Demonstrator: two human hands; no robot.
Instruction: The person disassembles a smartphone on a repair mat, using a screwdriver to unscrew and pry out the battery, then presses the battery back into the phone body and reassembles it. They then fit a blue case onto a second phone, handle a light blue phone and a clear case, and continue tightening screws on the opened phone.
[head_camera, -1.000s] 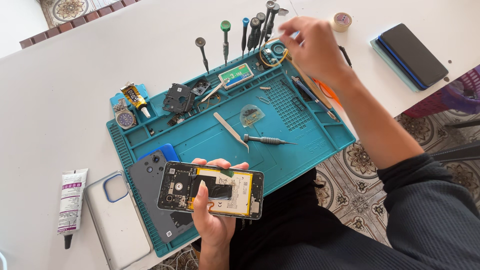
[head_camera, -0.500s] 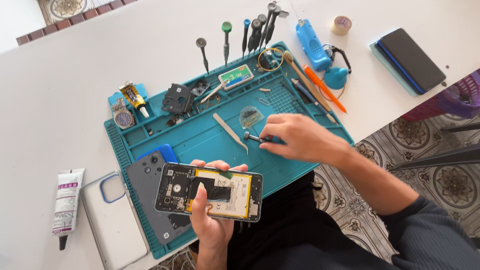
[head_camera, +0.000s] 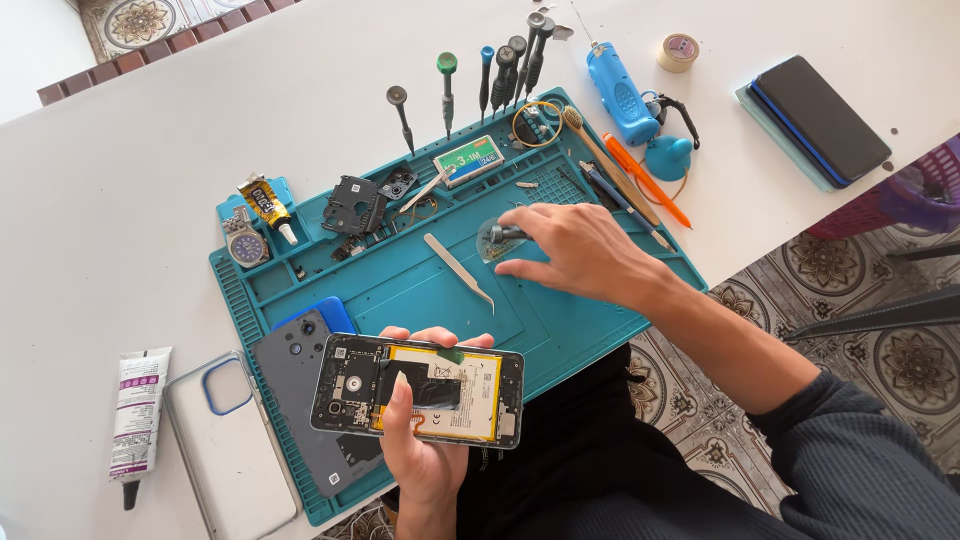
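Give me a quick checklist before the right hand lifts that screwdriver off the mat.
1. Opened phone held firm in the left hand, thumb across its middle: ok.
2. Right hand has its grip on the screwdriver handle: ok.
3. Screwdriver tip type: cannot tell, hidden under the fingers.
4. Tweezers lie apart from the right hand on the teal mat: ok.
5. Phone's innards uncovered and facing up: ok.
6. Loose screws on the mat near the hand: cannot tell, too small.
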